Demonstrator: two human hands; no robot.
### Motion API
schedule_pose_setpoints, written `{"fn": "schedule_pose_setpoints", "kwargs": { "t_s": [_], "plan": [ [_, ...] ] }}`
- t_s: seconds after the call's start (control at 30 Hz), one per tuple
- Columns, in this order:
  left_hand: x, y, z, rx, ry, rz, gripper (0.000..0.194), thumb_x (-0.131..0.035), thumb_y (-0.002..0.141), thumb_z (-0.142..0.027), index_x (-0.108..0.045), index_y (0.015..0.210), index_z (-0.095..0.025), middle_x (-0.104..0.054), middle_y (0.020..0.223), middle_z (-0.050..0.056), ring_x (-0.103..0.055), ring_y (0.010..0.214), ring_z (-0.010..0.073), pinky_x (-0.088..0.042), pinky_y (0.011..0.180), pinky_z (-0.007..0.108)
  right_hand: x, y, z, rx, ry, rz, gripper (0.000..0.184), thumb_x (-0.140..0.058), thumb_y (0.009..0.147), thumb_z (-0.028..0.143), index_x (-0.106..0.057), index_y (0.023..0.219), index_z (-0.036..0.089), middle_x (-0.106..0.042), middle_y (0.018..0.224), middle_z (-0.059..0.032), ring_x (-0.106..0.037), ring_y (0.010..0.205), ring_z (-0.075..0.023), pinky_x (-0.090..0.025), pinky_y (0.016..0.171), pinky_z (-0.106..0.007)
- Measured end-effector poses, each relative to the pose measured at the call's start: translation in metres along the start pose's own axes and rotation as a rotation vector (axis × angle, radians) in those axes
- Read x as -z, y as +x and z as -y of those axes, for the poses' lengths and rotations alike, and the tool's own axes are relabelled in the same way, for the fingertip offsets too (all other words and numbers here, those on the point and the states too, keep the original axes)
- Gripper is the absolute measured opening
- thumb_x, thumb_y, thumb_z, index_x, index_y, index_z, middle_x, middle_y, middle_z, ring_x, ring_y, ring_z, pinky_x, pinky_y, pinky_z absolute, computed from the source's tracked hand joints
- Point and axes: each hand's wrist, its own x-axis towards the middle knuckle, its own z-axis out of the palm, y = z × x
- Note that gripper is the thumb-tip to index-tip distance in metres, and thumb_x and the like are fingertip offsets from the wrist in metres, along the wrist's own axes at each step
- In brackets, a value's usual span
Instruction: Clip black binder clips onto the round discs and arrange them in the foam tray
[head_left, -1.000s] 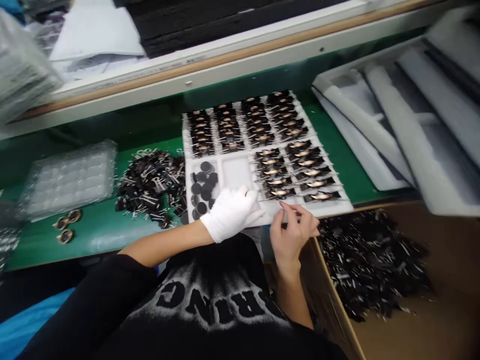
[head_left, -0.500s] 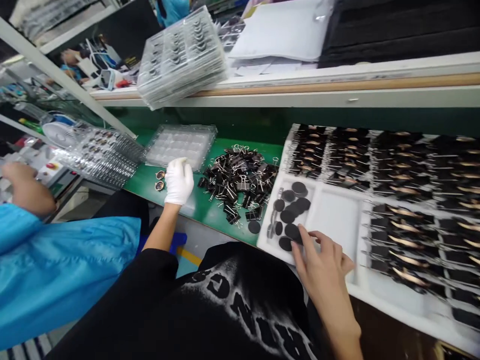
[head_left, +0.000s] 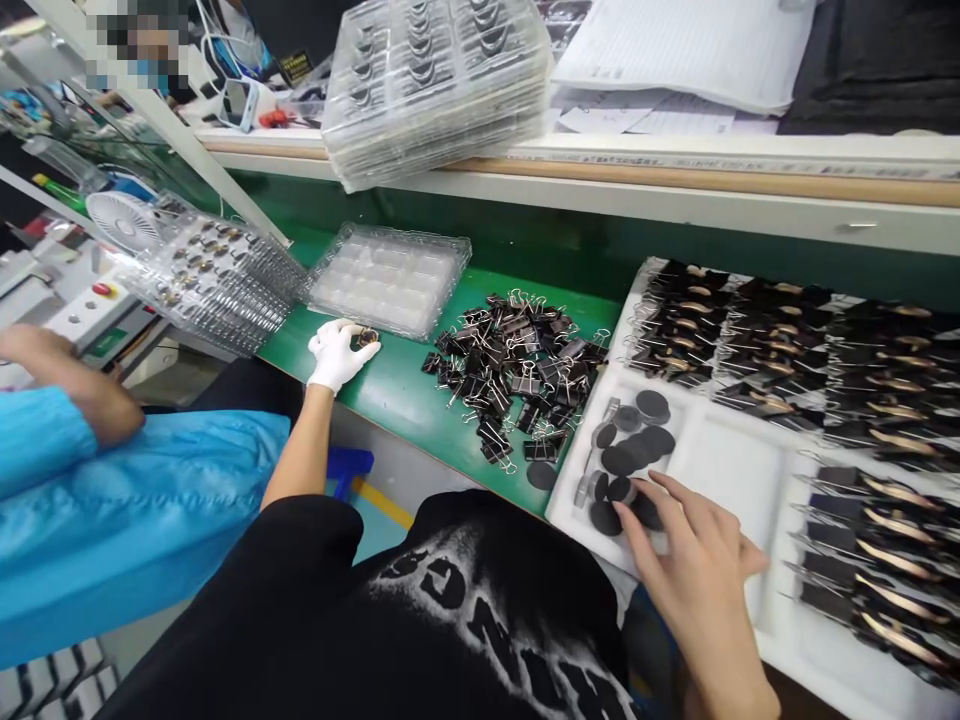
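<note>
My left hand (head_left: 339, 355), in a white glove, is closed around a small gold-rimmed round part (head_left: 367, 338) on the green bench. The part shows between thumb and fingers; the rest of it is covered. My bare right hand (head_left: 697, 565) reaches into the near left of the white tray (head_left: 731, 450). Its thumb and index finger pinch a black disc (head_left: 621, 490) among several others (head_left: 652, 405), some flat and some on edge. A heap of black binder clips (head_left: 525, 370) lies between my hands, with one loose dark disc (head_left: 541, 475) at its near side.
Rows of clipped dark pieces with gold edges (head_left: 892, 520) fill the tray's right and far parts. Beyond my left hand sits a clear compartment tray (head_left: 390, 280). Stacked clear trays (head_left: 435, 110) overhang the shelf edge (head_left: 675, 190). A co-worker's blue sleeve (head_left: 45, 430) is at left.
My left hand has moved left and closed over the gold-rimmed parts that lay beside it. My right fingertips have closed on a disc. The whole view has shifted somewhat.
</note>
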Motion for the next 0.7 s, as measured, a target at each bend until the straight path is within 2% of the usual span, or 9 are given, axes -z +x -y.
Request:
{"fn": "schedule_pose_setpoints", "kwargs": {
  "t_s": [0.1, 0.2, 0.3, 0.37, 0.43, 0.5, 0.6, 0.7],
  "plan": [
    [-0.004, -0.004, -0.01, -0.053, -0.008, -0.015, 0.046, -0.063, 0.09, -0.055, -0.068, 0.123, -0.023, -0.057, 0.148, 0.011, -0.038, 0.145, 0.0316, -0.021, 0.12, 0.047, 0.003, 0.0, 0.002, -0.033, 0.077, -0.012, 0.045, -0.044, 0.107, 0.058, -0.068, 0.123, 0.023, -0.078, 0.12, -0.0134, -0.07, 0.106, -0.0363, -0.039, 0.088, -0.051],
    [-0.004, -0.011, -0.019, -0.083, -0.009, -0.056, 0.047, -0.062, 0.091, -0.054, -0.066, 0.124, -0.021, -0.057, 0.146, 0.013, -0.039, 0.146, 0.0332, -0.02, 0.121, 0.048, 0.008, -0.001, 0.003, -0.181, 0.198, -0.093, 0.04, -0.06, 0.101, 0.054, -0.071, 0.125, 0.024, -0.08, 0.112, -0.0128, -0.074, 0.103, -0.0342, -0.047, 0.092, -0.052],
    [0.003, -0.018, -0.031, -0.12, -0.038, -0.092, 0.048, -0.06, 0.091, -0.055, -0.064, 0.124, -0.019, -0.059, 0.142, 0.016, -0.043, 0.143, 0.0345, -0.024, 0.121, 0.049, 0.01, 0.003, 0.008, -0.431, 0.484, -0.204, 0.039, -0.076, 0.091, 0.045, -0.074, 0.125, 0.025, -0.081, 0.112, -0.0114, -0.077, 0.096, -0.0297, -0.057, 0.09, -0.048],
    [0.011, -0.024, -0.048, -0.204, -0.088, -0.129, 0.05, -0.06, 0.09, -0.058, -0.064, 0.122, -0.02, -0.061, 0.136, 0.017, -0.048, 0.138, 0.0346, -0.028, 0.12, 0.049, 0.009, 0.01, 0.015, -0.536, 0.744, -0.218, 0.039, -0.082, 0.086, 0.04, -0.076, 0.121, 0.024, -0.081, 0.108, -0.0108, -0.079, 0.094, -0.0271, -0.062, 0.088, -0.045],
    [0.022, -0.034, -0.075, -0.337, -0.154, -0.195, 0.053, -0.063, 0.087, -0.063, -0.064, 0.119, -0.021, -0.062, 0.131, 0.016, -0.051, 0.135, 0.0353, -0.031, 0.119, 0.051, 0.005, 0.021, 0.024, -0.54, 0.962, -0.17, 0.037, -0.084, 0.085, 0.037, -0.076, 0.118, 0.023, -0.082, 0.105, -0.01, -0.079, 0.094, -0.0254, -0.064, 0.086, -0.041],
    [0.037, -0.05, -0.111, -0.486, -0.216, -0.247, 0.057, -0.07, 0.081, -0.067, -0.066, 0.117, -0.022, -0.064, 0.13, 0.015, -0.051, 0.136, 0.0376, -0.032, 0.118, 0.054, 0.001, 0.035, 0.035, -0.488, 1.098, -0.11, 0.033, -0.084, 0.086, 0.036, -0.077, 0.116, 0.024, -0.082, 0.102, -0.0089, -0.079, 0.094, -0.0238, -0.066, 0.083, -0.038],
    [0.058, -0.078, -0.169, -0.801, -0.275, -0.174, 0.052, -0.076, 0.079, -0.065, -0.071, 0.114, -0.027, -0.07, 0.123, 0.011, -0.054, 0.133, 0.0394, -0.03, 0.115, 0.057, -0.005, 0.053, 0.052, -0.424, 1.198, -0.091, 0.025, -0.082, 0.087, 0.037, -0.081, 0.109, 0.025, -0.082, 0.101, -0.0076, -0.079, 0.088, -0.0217, -0.066, 0.076, -0.034],
    [0.07, -0.1, -0.212, -1.02, -0.336, -0.127, 0.046, -0.073, 0.085, -0.06, -0.071, 0.12, -0.03, -0.074, 0.123, 0.008, -0.056, 0.135, 0.0377, -0.023, 0.117, 0.057, -0.003, 0.062, 0.067, -0.374, 1.153, -0.158, 0.027, -0.082, 0.087, 0.034, -0.081, 0.112, 0.026, -0.082, 0.098, -0.0069, -0.078, 0.085, -0.0211, -0.066, 0.073, -0.034]
  ]
}}
